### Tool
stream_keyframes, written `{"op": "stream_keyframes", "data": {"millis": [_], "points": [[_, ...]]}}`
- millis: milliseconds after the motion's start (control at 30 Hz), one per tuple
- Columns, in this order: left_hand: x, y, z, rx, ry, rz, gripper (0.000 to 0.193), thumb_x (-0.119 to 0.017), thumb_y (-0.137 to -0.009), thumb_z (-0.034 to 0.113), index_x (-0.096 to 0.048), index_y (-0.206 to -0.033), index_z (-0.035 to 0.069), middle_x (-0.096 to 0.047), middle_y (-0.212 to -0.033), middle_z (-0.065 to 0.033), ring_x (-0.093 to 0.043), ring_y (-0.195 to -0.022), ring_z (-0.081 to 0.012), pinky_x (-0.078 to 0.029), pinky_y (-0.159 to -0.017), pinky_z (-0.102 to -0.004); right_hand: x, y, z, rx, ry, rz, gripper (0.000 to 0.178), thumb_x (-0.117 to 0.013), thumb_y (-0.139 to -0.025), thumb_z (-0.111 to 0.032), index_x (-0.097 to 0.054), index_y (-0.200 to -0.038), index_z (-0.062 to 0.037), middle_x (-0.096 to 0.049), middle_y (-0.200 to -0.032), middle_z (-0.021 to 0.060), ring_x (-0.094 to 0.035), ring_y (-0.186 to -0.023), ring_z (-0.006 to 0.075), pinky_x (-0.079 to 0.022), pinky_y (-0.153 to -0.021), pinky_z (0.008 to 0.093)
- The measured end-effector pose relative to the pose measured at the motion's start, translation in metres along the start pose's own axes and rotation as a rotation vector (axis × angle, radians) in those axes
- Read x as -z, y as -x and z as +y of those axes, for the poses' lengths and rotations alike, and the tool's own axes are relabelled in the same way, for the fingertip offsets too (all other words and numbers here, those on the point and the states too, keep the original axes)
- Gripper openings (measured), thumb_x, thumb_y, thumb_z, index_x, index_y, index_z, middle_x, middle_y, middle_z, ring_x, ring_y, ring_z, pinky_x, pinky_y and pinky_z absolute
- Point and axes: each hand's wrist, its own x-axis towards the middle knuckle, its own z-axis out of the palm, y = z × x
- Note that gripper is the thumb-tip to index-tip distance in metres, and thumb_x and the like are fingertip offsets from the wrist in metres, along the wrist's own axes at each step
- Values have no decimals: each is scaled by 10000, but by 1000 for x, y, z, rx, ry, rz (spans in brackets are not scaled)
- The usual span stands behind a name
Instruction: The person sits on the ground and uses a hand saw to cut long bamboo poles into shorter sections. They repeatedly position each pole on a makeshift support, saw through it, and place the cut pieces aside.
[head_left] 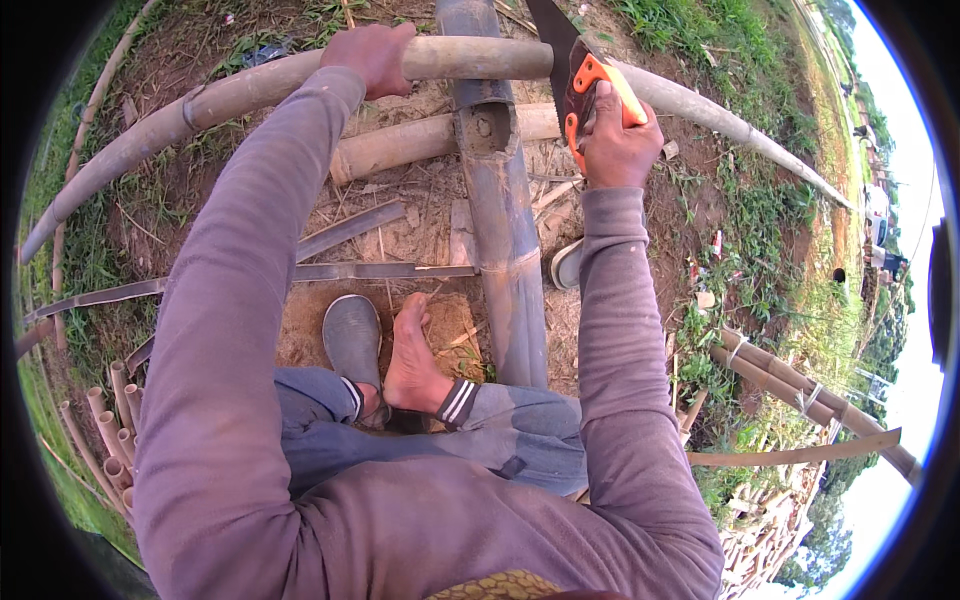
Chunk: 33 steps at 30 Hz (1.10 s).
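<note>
My left hand [370,58] is wrapped round a long bamboo pole [465,58] that runs across the far side of the view. In my right hand [620,140] is the orange handle of a hand saw [565,62], its dark toothed blade standing across the pole. Whether the teeth have cut into the bamboo I cannot tell. Under the pole lies a thicker grey bamboo post [505,230], with a square notch [487,130] cut in its upper side. Another bamboo piece [405,143] lies crosswise beside the notch.
Split bamboo strips [350,228] lie on the ground before my feet. One foot is bare; the other wears a grey shoe [352,335]. A second shoe [567,265] lies right of the post. Cut bamboo tubes [110,430] are bundled at left; tied poles [780,380] stand at right.
</note>
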Motion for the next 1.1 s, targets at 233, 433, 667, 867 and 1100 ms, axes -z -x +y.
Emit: {"op": "stream_keyframes", "data": {"millis": [233,433,667,867,1100], "points": [[-6,5,-16,-10,35,-6,590,-847,-755,383,-592,-1238,162,-760,-1095,-136,-736,-1048,-366,-595,-886,-512,83,173,-8,-62,53,73,183,-689,-1055,-128,-582,-1083,18,-626,-721,33,-580,-574,68,-473,-513,227],[-10,4,-2,7,-37,0,586,-843,-764,394,-594,-1244,168,-762,-1089,-126,-739,-1042,-363,-598,-890,-511,82,162,20,30,-34,101,233,-678,-1071,-213,-567,-1059,-8,-614,-664,53,-576,-505,100,-479,-452,232],[8,12,2,36,16,-84,605,-847,-778,380,-626,-1299,168,-762,-1176,-116,-740,-1100,-325,-603,-930,-494,1,10,-15,-84,58,-11,203,-742,-1030,-149,-642,-1054,26,-680,-801,25,-644,-666,73,-535,-585,242],[-10,13,-3,6,17,-92,598,-832,-770,395,-582,-1267,175,-750,-1169,-132,-731,-1092,-350,-590,-918,-507,118,227,-6,3,145,82,254,-698,-1059,-234,-590,-1072,-4,-619,-682,42,-587,-518,91,-489,-455,236],[-14,7,11,-25,21,12,575,-839,-778,396,-614,-1249,154,-764,-1127,-127,-743,-1069,-343,-603,-905,-502,14,18,11,-21,63,37,232,-768,-1017,-181,-646,-1029,16,-642,-765,-3,-562,-624,57,-488,-557,250]]}}
